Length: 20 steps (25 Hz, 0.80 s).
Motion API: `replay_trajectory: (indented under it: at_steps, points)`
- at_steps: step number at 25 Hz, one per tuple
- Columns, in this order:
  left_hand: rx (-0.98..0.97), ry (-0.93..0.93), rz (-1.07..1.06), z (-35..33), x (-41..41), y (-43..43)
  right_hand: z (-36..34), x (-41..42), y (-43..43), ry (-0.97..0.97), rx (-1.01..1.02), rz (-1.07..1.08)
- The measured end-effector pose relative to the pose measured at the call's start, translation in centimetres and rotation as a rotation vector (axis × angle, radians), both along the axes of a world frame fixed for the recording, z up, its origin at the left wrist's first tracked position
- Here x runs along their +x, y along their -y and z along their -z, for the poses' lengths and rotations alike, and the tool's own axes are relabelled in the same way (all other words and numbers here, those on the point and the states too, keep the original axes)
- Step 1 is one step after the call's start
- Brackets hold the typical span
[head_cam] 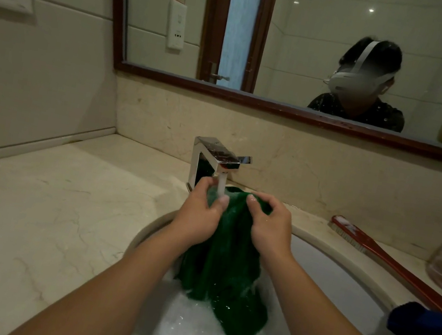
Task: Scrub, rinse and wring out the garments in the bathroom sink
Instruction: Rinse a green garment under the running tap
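Green and soaked, the garment [222, 259] hangs from both hands over the sink [341, 280], its upper edge lifted under the faucet [215, 157], its lower folds trailing into foamy water in the basin; a stream of water falls from the spout onto the cloth between the hands; the left hand [200, 211] has its fingers curled round the top left of the fabric, thumb pressed against it just beside the stream; the right hand [270, 224] pinches the top right of the cloth, fingers bent over its edge; a red-handled brush [392, 261] lies on the marble counter [44, 210] to the right of the basin, bristles down; a dark blue cloth [427, 328] sits at the sink's right rim, with more green fabric below it; a framed mirror [265, 42] hangs above the backsplash.
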<state>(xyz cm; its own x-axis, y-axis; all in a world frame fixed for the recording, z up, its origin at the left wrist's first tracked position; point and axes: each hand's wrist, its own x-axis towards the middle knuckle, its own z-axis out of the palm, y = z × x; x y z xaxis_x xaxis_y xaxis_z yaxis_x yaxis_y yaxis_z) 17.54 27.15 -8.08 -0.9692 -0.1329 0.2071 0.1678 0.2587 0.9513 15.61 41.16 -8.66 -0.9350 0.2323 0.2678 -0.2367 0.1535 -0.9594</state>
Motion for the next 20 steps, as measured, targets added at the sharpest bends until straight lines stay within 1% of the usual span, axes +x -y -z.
replay_trajectory:
  at_steps: [2,4,7,9,11,12,14,16,18,20]
  points:
    - [0.058,-0.062,-0.049,-0.2,0.0,0.0,-0.2,0.2,0.1,-0.021,-0.013,-0.036]
    - [0.121,-0.126,-0.148,-0.7,0.3,0.4,-0.4,0.8,1.3,-0.015,0.003,-0.112]
    - [0.142,-0.246,-0.346,-1.4,0.7,1.3,-0.9,1.6,3.5,0.004,0.05,-0.245]
    - [0.134,-0.289,-0.415,-1.7,0.8,1.6,-1.0,1.8,4.5,0.005,0.048,-0.287]
    - [0.125,-0.243,-0.393,-1.6,0.7,1.7,-0.8,1.7,4.7,0.015,0.005,-0.27]
    - [0.125,-0.182,-0.347,-1.5,0.6,1.6,-0.5,1.5,4.3,0.018,-0.016,-0.235]
    - [0.097,-0.049,-0.207,-1.1,0.5,1.1,-0.3,1.1,2.7,0.016,-0.019,-0.117]
    - [0.039,0.041,-0.07,-0.6,0.4,0.5,-0.1,0.6,0.9,0.022,-0.012,-0.02]
    - [0.006,0.026,-0.031,-0.3,0.2,0.1,0.0,0.4,0.3,0.029,-0.024,0.017]
    - [0.027,-0.092,-0.127,-0.5,0.4,-0.1,-0.1,0.5,0.8,0.043,-0.085,-0.032]
